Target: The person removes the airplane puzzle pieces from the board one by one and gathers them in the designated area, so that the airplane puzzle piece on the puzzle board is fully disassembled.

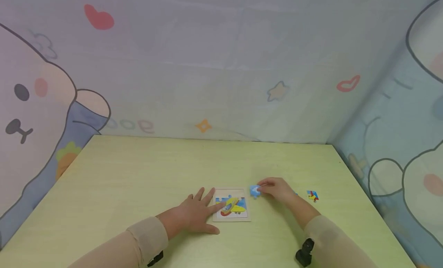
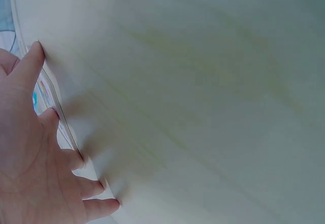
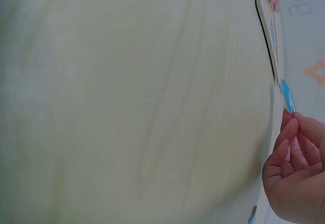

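A square puzzle board (image 1: pixel 232 219) with a pale frame lies on the table, its picture showing a yellow airplane on blue. My left hand (image 1: pixel 194 214) rests at the board's left side, fingers spread, the index finger reaching over the picture; the left wrist view shows the same hand (image 2: pixel 40 148) with straight fingers along the board's edge. Just right of the board, my right hand (image 1: pixel 278 189) pinches a blue puzzle piece (image 1: pixel 254 190) between thumb and fingers. In the right wrist view that piece (image 3: pixel 288 96) stands tilted in the fingertips of the hand (image 3: pixel 299 168).
Another puzzle piece (image 1: pixel 312 195), blue, red and yellow, lies right of my right hand. A bit of blue (image 1: pixel 295 193) shows behind the right wrist. A patterned cloth (image 1: pixel 221 68) hangs behind the table (image 1: pixel 145 164).
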{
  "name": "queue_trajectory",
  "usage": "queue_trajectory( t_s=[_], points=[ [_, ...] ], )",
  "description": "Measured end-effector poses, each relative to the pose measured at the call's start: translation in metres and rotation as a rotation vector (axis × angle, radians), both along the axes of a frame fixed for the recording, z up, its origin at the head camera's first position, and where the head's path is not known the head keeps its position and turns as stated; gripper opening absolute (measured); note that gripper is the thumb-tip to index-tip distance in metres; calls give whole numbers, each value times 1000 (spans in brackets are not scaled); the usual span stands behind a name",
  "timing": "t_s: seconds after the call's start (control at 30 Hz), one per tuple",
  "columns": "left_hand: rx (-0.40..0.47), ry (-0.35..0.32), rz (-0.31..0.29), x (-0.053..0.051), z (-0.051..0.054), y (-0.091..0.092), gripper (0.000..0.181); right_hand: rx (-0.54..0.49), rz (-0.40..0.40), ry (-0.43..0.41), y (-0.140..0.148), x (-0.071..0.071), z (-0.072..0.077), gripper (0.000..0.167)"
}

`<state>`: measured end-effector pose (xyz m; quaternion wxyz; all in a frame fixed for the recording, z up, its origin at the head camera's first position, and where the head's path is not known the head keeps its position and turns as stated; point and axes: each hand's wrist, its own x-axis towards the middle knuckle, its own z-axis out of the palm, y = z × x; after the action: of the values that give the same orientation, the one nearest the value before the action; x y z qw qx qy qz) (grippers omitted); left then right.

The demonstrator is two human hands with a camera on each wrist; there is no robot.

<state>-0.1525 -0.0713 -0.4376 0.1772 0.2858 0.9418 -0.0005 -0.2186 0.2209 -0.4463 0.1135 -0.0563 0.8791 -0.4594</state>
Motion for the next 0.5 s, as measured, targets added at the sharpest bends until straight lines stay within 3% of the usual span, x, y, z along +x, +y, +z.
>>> queue_trajectory(
  t_s=[0.17, 0.33, 0.5],
  points=[
    [-1, 2, -5, 1, 0, 0, 81, 4, 31, 23, 14, 0, -1, 27],
    [2, 5, -8, 1, 1, 0, 81, 69, -25, -20, 18, -5, -4, 21],
    [1, 7, -11, -1, -1, 0, 81, 131, -23, 6, 20, -3, -2, 18]
  ],
)
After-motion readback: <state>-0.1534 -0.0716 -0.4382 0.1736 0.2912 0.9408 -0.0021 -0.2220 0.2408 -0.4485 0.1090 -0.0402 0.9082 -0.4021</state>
